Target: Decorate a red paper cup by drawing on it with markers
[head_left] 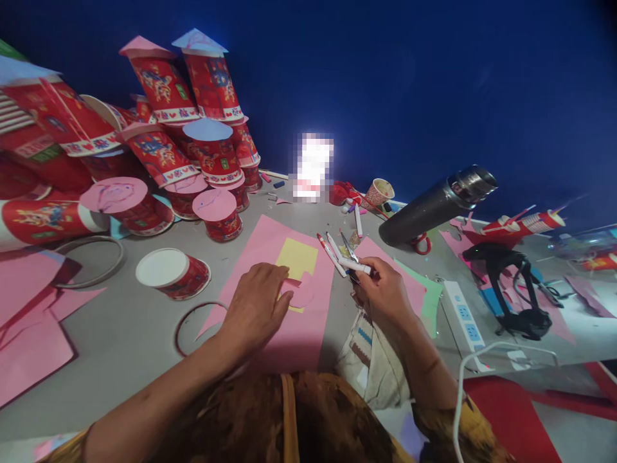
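Observation:
My left hand [258,302] lies over a pink sheet of paper [308,341], fingers resting on a yellow paper piece [299,254] and a small cut pink piece [303,290]. At the right edge of the sheet, my right hand [385,289] pinches a white marker [355,265]. Scissors [349,247] lie close to its fingers, blades pointing away; their handles are hidden. Beside them is another marker with a red part [330,252]. A pale cloth [385,366] with coloured stripes is under my right wrist.
Red paper cups [166,87] with paper discs and cones are stacked at left. One cup [168,273] stands nearer. A dark flask [434,202] leans at right, near a white power strip [465,325], its cable [506,344] and a black strap device [511,289]. A bright phone-like screen [313,167] stands behind.

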{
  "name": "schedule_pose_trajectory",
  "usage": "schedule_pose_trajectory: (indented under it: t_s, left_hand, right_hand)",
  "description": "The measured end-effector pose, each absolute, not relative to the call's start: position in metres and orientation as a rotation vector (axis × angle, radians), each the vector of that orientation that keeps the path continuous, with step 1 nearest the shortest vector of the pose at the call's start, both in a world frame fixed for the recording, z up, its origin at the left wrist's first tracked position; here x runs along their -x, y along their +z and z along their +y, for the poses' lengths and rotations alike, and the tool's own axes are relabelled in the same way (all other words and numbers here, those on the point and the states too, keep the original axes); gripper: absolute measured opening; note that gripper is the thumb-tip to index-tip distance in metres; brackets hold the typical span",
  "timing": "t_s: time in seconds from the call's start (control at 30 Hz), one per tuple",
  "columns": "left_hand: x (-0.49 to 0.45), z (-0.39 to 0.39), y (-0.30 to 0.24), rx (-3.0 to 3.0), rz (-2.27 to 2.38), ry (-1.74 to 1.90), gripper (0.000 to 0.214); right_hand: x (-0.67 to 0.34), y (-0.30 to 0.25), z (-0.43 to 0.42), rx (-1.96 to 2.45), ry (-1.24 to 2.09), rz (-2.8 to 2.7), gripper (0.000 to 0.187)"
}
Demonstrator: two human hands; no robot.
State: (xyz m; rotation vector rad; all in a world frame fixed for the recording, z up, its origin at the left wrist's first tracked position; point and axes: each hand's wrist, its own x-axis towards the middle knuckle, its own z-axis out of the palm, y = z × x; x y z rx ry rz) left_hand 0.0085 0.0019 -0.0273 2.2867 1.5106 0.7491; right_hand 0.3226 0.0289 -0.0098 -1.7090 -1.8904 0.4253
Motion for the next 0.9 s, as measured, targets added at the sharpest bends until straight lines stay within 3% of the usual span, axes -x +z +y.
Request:
schedule_pose_trajectory:
  t_s: [0.2,0.37,0.5,0.6,0.8,0.9]
  left_hand:
    - [-0.013,0.004,-0.014,-2.144,1.493,0.871,0.028]
    - [-0.010,0.001,-0.011,-1.831,1.480,1.084,0.020]
    - [-0.010,-0.003,-0.011,-1.773,1.421,1.003,0.025]
    - [-0.011,-0.006,-0.010,-1.736,1.428,0.925,0.027]
    - [-0.012,-0.007,-0.008,-1.552,1.469,0.904,0.027]
    - [-0.012,-0.005,-0.006,-1.478,1.459,0.937,0.027]
  right_hand:
    - [-0.309,0.002,0.022,1.551,0.290,-1.935,0.014]
    - [-0.270,0.020,0.016,1.530,0.929,-1.939,0.024]
    - [-0.249,0.020,0.023,1.447,1.112,-1.925,0.036]
    - [-0.241,0.016,0.025,1.513,1.235,-1.829,0.026]
    - [-0.237,0.011,0.020,1.528,1.470,-1.801,0.059]
    - [-0.236,0.011,0.020,1.568,1.491,-1.797,0.065]
